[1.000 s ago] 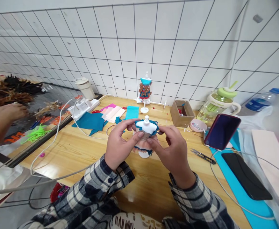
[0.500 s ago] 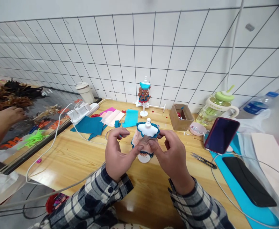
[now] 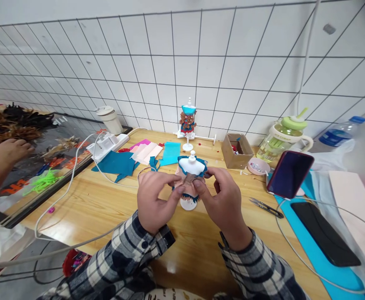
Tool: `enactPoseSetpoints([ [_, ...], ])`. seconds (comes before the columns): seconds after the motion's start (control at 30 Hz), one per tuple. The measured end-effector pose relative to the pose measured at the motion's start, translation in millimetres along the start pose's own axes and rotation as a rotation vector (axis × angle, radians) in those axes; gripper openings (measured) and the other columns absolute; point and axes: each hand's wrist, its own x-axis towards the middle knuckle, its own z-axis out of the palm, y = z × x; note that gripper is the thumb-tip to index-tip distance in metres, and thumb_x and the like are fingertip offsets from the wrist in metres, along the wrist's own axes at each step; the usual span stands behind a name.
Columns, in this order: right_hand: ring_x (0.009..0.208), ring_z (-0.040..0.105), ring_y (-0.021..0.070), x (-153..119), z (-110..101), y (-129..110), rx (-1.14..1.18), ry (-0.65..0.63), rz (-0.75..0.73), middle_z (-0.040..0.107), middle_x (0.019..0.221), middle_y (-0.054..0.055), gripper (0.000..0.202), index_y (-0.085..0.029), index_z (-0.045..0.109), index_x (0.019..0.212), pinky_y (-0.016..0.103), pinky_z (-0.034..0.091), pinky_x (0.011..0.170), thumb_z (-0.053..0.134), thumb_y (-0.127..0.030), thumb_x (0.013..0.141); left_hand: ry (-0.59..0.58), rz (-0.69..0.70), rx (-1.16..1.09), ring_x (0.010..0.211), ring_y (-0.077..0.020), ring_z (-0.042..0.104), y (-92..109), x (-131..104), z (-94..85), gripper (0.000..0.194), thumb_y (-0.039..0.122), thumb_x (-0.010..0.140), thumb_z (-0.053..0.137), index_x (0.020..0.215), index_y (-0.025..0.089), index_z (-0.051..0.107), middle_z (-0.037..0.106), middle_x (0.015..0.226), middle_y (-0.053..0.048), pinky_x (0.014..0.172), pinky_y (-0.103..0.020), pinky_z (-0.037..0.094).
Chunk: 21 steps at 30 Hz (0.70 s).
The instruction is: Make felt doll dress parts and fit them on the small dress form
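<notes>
A small white mannequin point(image 3: 193, 166) stands upright on a round white base point(image 3: 188, 204) in front of me. It wears a pale pink doll dress point(image 3: 187, 188) with jagged teal edging at the neckline and hem. My left hand point(image 3: 157, 196) pinches the dress on its left side between thumb and forefinger. On the other side, my right hand point(image 3: 221, 193) grips the dress cloth, thumb pressed on the front and fingers behind. The cloth is gathered between both thumbs.
Behind stands a second dressed mannequin point(image 3: 188, 121). Teal cloth point(image 3: 115, 163) and a power strip point(image 3: 107, 146) lie left; a cardboard box point(image 3: 237, 151), thread snips point(image 3: 266, 207), a propped phone point(image 3: 290, 174) and a drink jug point(image 3: 284, 139) are right. A co-worker's hand point(image 3: 12, 154) is far left.
My left hand's fingers have closed in from beside the mannequin onto the dress. My right hand keeps its hold. The view has shifted slightly.
</notes>
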Motion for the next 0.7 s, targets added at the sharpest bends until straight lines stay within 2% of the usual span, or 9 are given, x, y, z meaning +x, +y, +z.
enactPoseSetpoints([
  [0.1,0.077,0.055,0.0172,0,-1,-1,0.008,-0.008,-0.013,0.063,0.088,0.004,0.029,-0.021,0.061,0.099,0.027,0.039,0.059,0.06,-0.044,0.081,0.049,-0.184,-0.267,0.09,-0.0201,0.057,-10,8,-0.1,0.029,0.028,0.074,0.07,0.1,0.024,0.059,0.063,0.095,-0.004,0.078,-0.032,0.042],
  [0.13,0.077,0.055,0.0172,1,-1,-1,0.011,-0.009,-0.018,0.063,0.089,0.004,0.03,-0.021,0.062,0.099,0.027,0.039,0.059,0.061,-0.044,0.08,0.005,-0.215,-0.349,0.099,-0.0216,0.056,-14,12,0.0,0.034,0.03,0.072,0.072,0.103,0.023,0.059,0.062,0.105,-0.005,0.08,-0.032,0.042],
  [0.2,0.077,0.055,0.0169,1,-1,-1,0.022,-0.005,-0.028,0.063,0.089,0.003,0.03,-0.021,0.062,0.099,0.027,0.04,0.059,0.063,-0.043,0.078,-0.107,-0.236,-0.487,0.111,-0.0249,0.052,-22,20,0.3,0.029,0.032,0.07,0.074,0.094,0.021,0.061,0.059,0.118,-0.008,0.088,-0.034,0.04],
  [0.3,0.075,0.055,0.0165,1,0,0,0.044,0.006,-0.035,0.063,0.087,0.003,0.028,-0.022,0.063,0.096,0.027,0.04,0.059,0.066,-0.042,0.076,-0.206,-0.258,-0.629,0.104,-0.0245,0.057,-30,26,1.6,0.02,0.03,0.069,0.075,0.079,0.018,0.062,0.064,0.105,-0.008,0.09,-0.035,0.04],
  [0.37,0.072,0.054,0.0161,2,0,1,0.064,0.007,-0.034,0.063,0.086,0.003,0.027,-0.021,0.063,0.094,0.027,0.04,0.058,0.067,-0.041,0.075,-0.211,-0.257,-0.671,0.088,-0.0202,0.059,-33,27,3.5,0.019,0.026,0.068,0.076,0.078,0.018,0.062,0.064,0.086,-0.004,0.084,-0.032,0.042],
  [0.43,0.067,0.052,0.0147,3,-1,1,0.087,0.002,-0.011,0.064,0.086,0.002,0.028,-0.021,0.062,0.096,0.026,0.04,0.057,0.068,-0.039,0.074,-0.171,-0.223,-0.67,0.081,-0.0168,0.057,-32,26,5.7,0.018,0.02,0.067,0.077,0.076,0.019,0.061,0.061,0.078,-0.001,0.081,-0.029,0.043],
  [0.57,0.051,0.041,0.0094,7,-9,4,0.162,-0.07,0.099,0.067,0.087,-0.001,0.04,-0.022,0.057,0.107,0.024,0.036,0.05,0.071,-0.036,0.072,-0.05,-0.212,-0.702,0.09,-0.0154,0.056,-30,24,7.3,0.036,0.015,0.06,0.081,0.088,0.022,0.059,0.059,0.088,0.001,0.084,-0.025,0.042],
  [0.63,0.05,0.039,0.0084,9,-13,5,0.187,-0.126,0.114,0.067,0.085,-0.001,0.034,-0.022,0.06,0.101,0.023,0.035,0.049,0.071,-0.034,0.072,-0.076,-0.23,-0.699,0.093,-0.0158,0.056,-30,24,6.2,0.046,0.017,0.06,0.081,0.1,0.023,0.059,0.06,0.094,0.0,0.086,-0.026,0.042],
  [0.7,0.053,0.041,0.0089,10,-15,6,0.201,-0.167,0.104,0.067,0.083,-0.001,0.025,-0.022,0.063,0.094,0.023,0.035,0.051,0.071,-0.031,0.072,-0.14,-0.224,-0.642,0.093,-0.0162,0.056,-31,24,4.6,0.046,0.019,0.063,0.08,0.104,0.022,0.06,0.061,0.095,-0.002,0.086,-0.026,0.042],
])
